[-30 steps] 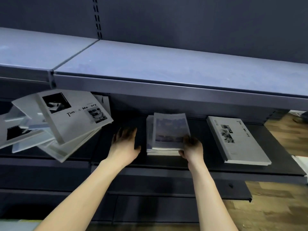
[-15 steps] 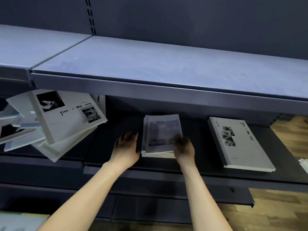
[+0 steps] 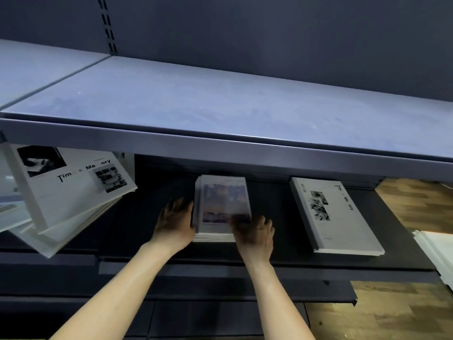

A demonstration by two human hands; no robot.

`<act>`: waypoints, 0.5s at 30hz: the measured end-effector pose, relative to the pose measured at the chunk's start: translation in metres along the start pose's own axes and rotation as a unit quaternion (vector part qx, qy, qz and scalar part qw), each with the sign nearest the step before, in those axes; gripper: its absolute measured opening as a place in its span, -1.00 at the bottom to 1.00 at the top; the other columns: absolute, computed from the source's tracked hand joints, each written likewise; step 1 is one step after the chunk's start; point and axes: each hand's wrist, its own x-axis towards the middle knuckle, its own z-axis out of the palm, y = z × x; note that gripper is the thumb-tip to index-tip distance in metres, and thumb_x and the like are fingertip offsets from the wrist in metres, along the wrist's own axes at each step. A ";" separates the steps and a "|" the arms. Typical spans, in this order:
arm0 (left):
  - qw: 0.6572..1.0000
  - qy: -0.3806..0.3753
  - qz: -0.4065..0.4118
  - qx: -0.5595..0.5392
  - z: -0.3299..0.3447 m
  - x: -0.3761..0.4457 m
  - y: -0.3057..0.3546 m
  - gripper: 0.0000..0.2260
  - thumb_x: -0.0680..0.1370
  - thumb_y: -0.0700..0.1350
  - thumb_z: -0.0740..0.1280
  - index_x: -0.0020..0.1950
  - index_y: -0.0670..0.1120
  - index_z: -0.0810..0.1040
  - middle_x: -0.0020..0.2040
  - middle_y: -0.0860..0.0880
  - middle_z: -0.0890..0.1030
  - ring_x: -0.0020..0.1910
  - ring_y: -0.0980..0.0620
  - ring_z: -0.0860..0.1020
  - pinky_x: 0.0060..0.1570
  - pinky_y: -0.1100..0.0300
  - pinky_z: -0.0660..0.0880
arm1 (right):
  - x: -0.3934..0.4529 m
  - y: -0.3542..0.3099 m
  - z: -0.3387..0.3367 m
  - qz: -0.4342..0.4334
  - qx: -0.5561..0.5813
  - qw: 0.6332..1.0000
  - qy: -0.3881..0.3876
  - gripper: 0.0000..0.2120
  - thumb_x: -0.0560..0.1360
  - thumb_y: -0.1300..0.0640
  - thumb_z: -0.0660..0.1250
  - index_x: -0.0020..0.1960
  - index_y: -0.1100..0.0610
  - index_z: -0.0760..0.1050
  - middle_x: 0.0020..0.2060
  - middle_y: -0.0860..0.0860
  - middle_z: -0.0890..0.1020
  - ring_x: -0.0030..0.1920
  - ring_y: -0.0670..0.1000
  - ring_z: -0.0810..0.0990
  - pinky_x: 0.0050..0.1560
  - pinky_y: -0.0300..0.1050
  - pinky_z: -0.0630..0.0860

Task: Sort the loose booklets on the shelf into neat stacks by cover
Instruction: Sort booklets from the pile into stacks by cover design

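Booklets with the purple-sky cover [image 3: 224,207] sit as one small stack at frame centre, on the dark lower shelf [image 3: 152,192], under the lip of the grey upper shelf [image 3: 220,111]. Long axis of the stack runs front to back, away from the viewer; short near edge faces the wrists.

Left hand [image 3: 175,220] lies just left of the stack, palm side turned toward its left long edge, touching or all but touching it. Fingers look fairly straight and together, pointing back into the shelf; they hold nothing that I can make out.

Right hand [image 3: 255,233] is at the stack's lower right corner, overlapping the near right part of the top cover. It is motion-blurred, so whether its fingers press flat or curl over the edge I cannot tell.

Key relation: the stack lies between the two hands, left hand along the side, right hand at the near corner. Both are about equally close. Edges of the stack are slightly stepped along the left side, so my reading is that squaring-up is in hand: a squeeze across the short axis, then a tap on the near edge.

Elsewhere: a loose, fanned pile of white "Time & Memory" booklets [image 3: 71,192] at left of frame, tilted and overhanging, well apart from the hands. A squared white stack of the same title [image 3: 335,217] at right, near but apart from the right hand. The left pile looks like the unsorted remainder.
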 end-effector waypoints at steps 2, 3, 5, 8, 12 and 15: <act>1.000 -0.005 0.001 -0.003 0.000 0.000 0.001 -0.44 0.60 -0.15 0.22 0.57 -0.01 0.13 0.56 -0.07 0.15 0.53 -0.14 0.10 0.48 0.02 0.12 | -0.001 0.001 0.000 0.002 0.013 1.000 -0.005 -0.24 0.44 -0.34 0.35 0.33 0.25 0.36 0.22 0.15 0.47 0.25 0.17 0.43 0.17 0.03 0.46; 1.000 -0.009 0.001 -0.003 0.000 -0.001 0.001 -0.44 0.60 -0.14 0.22 0.58 -0.01 0.12 0.56 -0.07 0.13 0.54 -0.14 0.08 0.49 0.00 0.11 | -0.002 0.001 0.000 0.002 0.015 1.000 -0.006 -0.24 0.44 -0.34 0.35 0.33 0.26 0.35 0.23 0.15 0.46 0.25 0.17 0.43 0.17 0.02 0.46; 1.000 -0.015 -0.001 -0.001 -0.001 -0.003 0.002 -0.46 0.61 -0.10 0.21 0.58 -0.01 0.12 0.57 -0.08 0.12 0.55 -0.15 0.07 0.50 -0.01 0.11 | -0.004 0.002 -0.001 0.002 0.019 1.000 -0.007 -0.24 0.45 -0.34 0.35 0.33 0.26 0.34 0.24 0.15 0.46 0.26 0.17 0.42 0.17 0.01 0.46; 1.000 -0.015 -0.005 0.007 -0.003 -0.007 0.001 -0.45 0.62 -0.08 0.20 0.58 -0.01 0.11 0.58 -0.08 0.10 0.55 -0.16 0.07 0.51 -0.02 0.11 | -0.006 0.001 -0.002 -0.005 0.016 1.000 -0.014 -0.20 0.43 -0.37 0.34 0.34 0.26 0.32 0.25 0.16 0.45 0.27 0.17 0.42 0.16 0.02 0.47; 0.999 -0.023 -0.022 0.014 -0.003 -0.013 -0.005 -0.41 0.62 -0.06 0.21 0.60 0.00 0.04 0.60 -0.07 0.01 0.57 -0.14 0.00 0.53 -0.03 0.07 | -0.008 0.003 -0.002 -0.003 0.014 1.000 -0.026 -0.17 0.45 -0.39 0.29 0.41 0.23 0.30 0.32 0.18 0.40 0.32 0.20 0.37 0.19 0.05 0.47; 0.998 -0.027 -0.043 0.025 -0.004 -0.021 -0.011 -0.39 0.62 -0.05 0.20 0.61 0.02 -0.02 0.61 -0.05 -0.04 0.57 -0.13 -0.04 0.53 -0.02 0.06 | -0.011 0.000 -0.002 -0.017 0.019 1.000 -0.002 -0.24 0.50 -0.31 0.30 0.43 0.24 0.30 0.41 0.23 0.33 0.37 0.25 0.32 0.27 0.08 0.41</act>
